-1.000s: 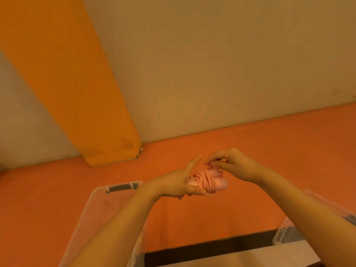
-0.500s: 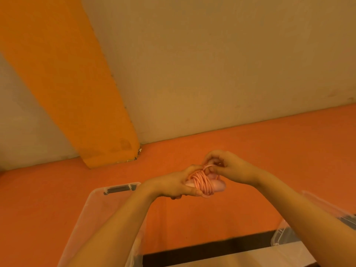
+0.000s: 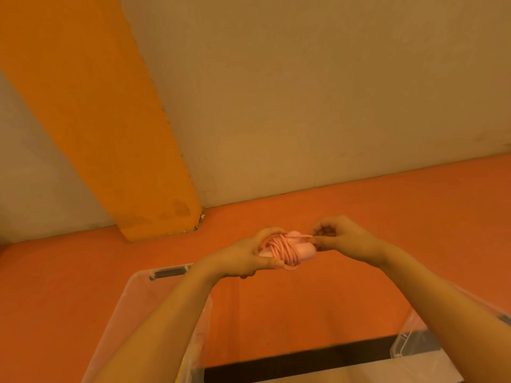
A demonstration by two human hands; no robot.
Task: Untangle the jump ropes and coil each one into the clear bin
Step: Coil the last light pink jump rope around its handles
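Because the view looks down along both forearms, the nearest things are the containers: a clear bin (image 3: 132,308) under the left forearm, its dark latch at the far rim, and the corner of a second clear bin (image 3: 406,346) under the right forearm. What either holds cannot be told.

Above and beyond them, held in the air, is the pink jump rope (image 3: 284,251), its cord wound in many turns around the pale pink handles so it makes one compact bundle. The left hand (image 3: 243,258) grips this bundle, thumb across the near side and fingers curled over the far side. The right hand (image 3: 343,239) pinches the free end of the cord at the bundle's right tip, fingers curled.

The rope looks light, and the thin cord seems smooth and springy, likely to uncoil if the tail is let go. The stiff handles are the sound place to hold; the wraps alone would probably slide. Keeping the thumb pressed on the turns until the tail is tucked seems wise, then lowering the bundle whole into the bin.

Farther off lie the orange floor (image 3: 359,217), an orange pillar (image 3: 91,111) and a beige wall (image 3: 304,92).
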